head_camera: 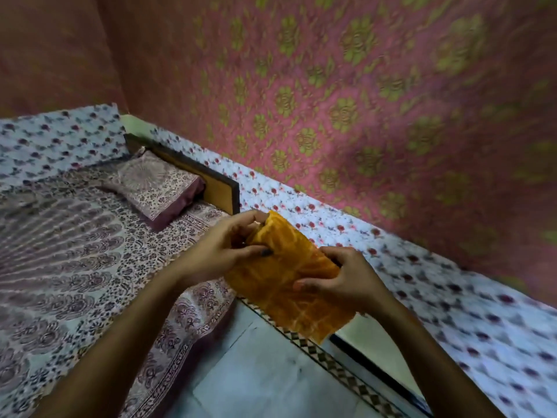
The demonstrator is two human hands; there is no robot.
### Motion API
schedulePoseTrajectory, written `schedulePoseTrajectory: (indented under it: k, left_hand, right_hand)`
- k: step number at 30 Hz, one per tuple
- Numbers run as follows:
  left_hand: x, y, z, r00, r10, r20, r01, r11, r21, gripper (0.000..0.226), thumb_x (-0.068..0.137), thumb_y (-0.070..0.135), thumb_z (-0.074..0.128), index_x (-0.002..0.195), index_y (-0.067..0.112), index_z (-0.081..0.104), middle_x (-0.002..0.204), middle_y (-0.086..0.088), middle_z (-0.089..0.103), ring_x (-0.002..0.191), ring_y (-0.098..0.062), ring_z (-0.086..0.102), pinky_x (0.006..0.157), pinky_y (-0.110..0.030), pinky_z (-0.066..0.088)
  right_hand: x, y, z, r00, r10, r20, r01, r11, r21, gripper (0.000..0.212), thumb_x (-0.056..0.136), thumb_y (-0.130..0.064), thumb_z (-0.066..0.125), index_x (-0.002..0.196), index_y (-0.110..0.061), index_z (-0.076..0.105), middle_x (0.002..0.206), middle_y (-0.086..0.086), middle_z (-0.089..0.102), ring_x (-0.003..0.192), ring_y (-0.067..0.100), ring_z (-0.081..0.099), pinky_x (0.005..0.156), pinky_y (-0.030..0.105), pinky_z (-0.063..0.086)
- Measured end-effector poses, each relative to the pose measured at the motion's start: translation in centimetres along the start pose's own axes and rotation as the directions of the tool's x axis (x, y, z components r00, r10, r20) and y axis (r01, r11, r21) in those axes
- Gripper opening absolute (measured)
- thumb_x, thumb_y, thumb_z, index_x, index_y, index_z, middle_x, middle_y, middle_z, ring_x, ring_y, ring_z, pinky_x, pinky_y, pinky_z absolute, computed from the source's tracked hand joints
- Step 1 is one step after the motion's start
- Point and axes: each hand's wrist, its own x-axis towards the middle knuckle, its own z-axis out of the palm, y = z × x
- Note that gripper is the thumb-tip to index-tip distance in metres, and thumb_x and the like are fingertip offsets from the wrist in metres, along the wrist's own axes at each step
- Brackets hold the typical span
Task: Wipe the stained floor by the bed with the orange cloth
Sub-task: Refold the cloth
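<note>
The orange cloth (pixel 289 279) with a pale check pattern hangs in the air between my hands, above the gap beside the bed. My left hand (pixel 223 251) pinches its upper left edge between thumb and fingers. My right hand (pixel 343 279) grips its right side, fingers curled over the fabric. Its lower corner dangles free. Below lies the pale tiled floor (pixel 265 372), running between the bed and the wall; no stain is plain to see on the visible part.
The bed (pixel 75 251) with a purple patterned sheet and a pillow (pixel 162 188) fills the left. A dark wooden headboard (pixel 217 188) stands behind the pillow. A checkered tile border (pixel 337 369) and a floral-covered ledge (pixel 452 312) run along the right under a pink curtain (pixel 361 101).
</note>
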Motion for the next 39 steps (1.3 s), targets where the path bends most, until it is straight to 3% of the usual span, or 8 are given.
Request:
schedulePoseTrajectory:
  k: [4, 8, 17, 24, 29, 31, 35, 39]
  left_hand:
    - [-5.8, 3.2, 4.1, 0.997, 0.039, 0.073, -0.036, 0.999, -0.039, 0.026, 0.082, 0.009, 0.06, 0.108, 0.013, 0.058, 0.1, 0.009, 0.067, 0.098, -0.008, 0.063, 0.081, -0.02, 0.049]
    - [-12.0, 6.1, 8.0, 0.987, 0.057, 0.147, -0.061, 0.998, 0.026, 0.026, 0.083, 0.017, 0.066, 0.108, 0.022, 0.059, 0.101, 0.018, 0.065, 0.098, -0.004, 0.062, 0.084, -0.021, 0.05]
    - [-21.5, 13.5, 12.5, 0.943, 0.14, 0.301, -0.179, 0.978, 0.107, 0.032, 0.085, 0.005, 0.064, 0.106, 0.026, 0.054, 0.103, 0.015, 0.062, 0.084, 0.005, 0.061, 0.068, -0.008, 0.043]
    - [-31.9, 13.2, 13.3, 0.952, 0.156, 0.262, -0.177, 0.983, 0.058, 0.04, 0.085, 0.017, 0.065, 0.11, 0.043, 0.046, 0.123, 0.009, 0.054, 0.111, -0.013, 0.056, 0.094, -0.032, 0.045]
    - [-42.7, 12.3, 14.4, 0.935, -0.1, 0.339, 0.098, 0.995, 0.024, 0.045, 0.087, 0.023, 0.062, 0.128, 0.026, 0.045, 0.127, 0.0, 0.052, 0.116, -0.021, 0.054, 0.092, -0.033, 0.047]
    - [-47.4, 12.7, 15.3, 0.86, -0.3, 0.413, 0.312, 0.949, 0.04, 0.065, 0.085, 0.038, 0.061, 0.142, 0.028, 0.031, 0.138, -0.005, 0.044, 0.122, -0.023, 0.048, 0.095, -0.038, 0.044]
    - [-56.5, 14.0, 17.3, 0.558, -0.53, 0.638, 0.72, 0.692, -0.055, 0.096, 0.081, 0.05, 0.059, 0.149, 0.031, -0.005, 0.144, -0.015, 0.038, 0.113, -0.036, 0.054, 0.085, -0.048, 0.05]
    - [-64.6, 14.5, 19.6, 0.344, -0.512, 0.787, 0.909, 0.392, -0.143, 0.113, 0.065, 0.047, 0.076, 0.15, 0.02, 0.007, 0.131, -0.026, 0.047, 0.085, -0.038, 0.068, 0.06, -0.042, 0.057]
  right_hand:
    - [-8.6, -1.3, 1.3, 0.998, -0.067, 0.013, 0.067, 0.998, 0.005, 0.032, 0.068, -0.033, 0.081, 0.096, -0.023, 0.069, 0.09, -0.006, 0.071, 0.082, 0.006, 0.067, 0.074, 0.025, 0.056]
    - [-18.4, -2.1, 3.0, 0.986, -0.046, -0.16, 0.031, 0.995, -0.093, 0.014, 0.07, -0.035, 0.067, 0.082, -0.029, 0.069, 0.071, -0.011, 0.067, 0.068, 0.007, 0.063, 0.062, 0.025, 0.05]
    - [-33.8, -9.8, 6.4, 0.969, 0.086, -0.232, -0.105, 0.992, -0.072, 0.014, 0.086, -0.022, 0.065, 0.1, -0.023, 0.067, 0.091, -0.006, 0.067, 0.082, 0.009, 0.063, 0.076, 0.031, 0.055]
    - [-42.5, -13.4, 15.3, 0.732, 0.335, -0.594, -0.255, 0.942, 0.218, 0.014, 0.085, -0.029, 0.065, 0.097, -0.028, 0.057, 0.09, -0.009, 0.062, 0.086, 0.012, 0.061, 0.081, 0.034, 0.053]
    - [-49.9, -16.7, 24.2, 0.504, 0.525, -0.686, -0.146, 0.834, 0.532, 0.016, 0.087, -0.019, 0.064, 0.101, -0.021, 0.056, 0.098, 0.0, 0.064, 0.094, 0.022, 0.063, 0.082, 0.042, 0.054]
    - [-53.4, -18.6, 27.5, 0.445, 0.595, -0.669, -0.092, 0.774, 0.627, 0.013, 0.089, -0.017, 0.061, 0.098, -0.023, 0.054, 0.095, -0.002, 0.063, 0.089, 0.019, 0.063, 0.068, 0.031, 0.056]
    - [-61.1, -22.1, 33.2, 0.298, 0.73, -0.616, 0.067, 0.627, 0.776, 0.015, 0.088, -0.009, 0.06, 0.099, -0.018, 0.057, 0.087, 0.002, 0.065, 0.075, 0.017, 0.064, 0.049, 0.024, 0.052]
    - [-68.6, -24.7, 38.4, 0.168, 0.809, -0.563, 0.147, 0.544, 0.826, 0.02, 0.086, -0.005, 0.06, 0.106, -0.009, 0.056, 0.082, 0.005, 0.064, 0.072, 0.018, 0.064, 0.053, 0.028, 0.054]
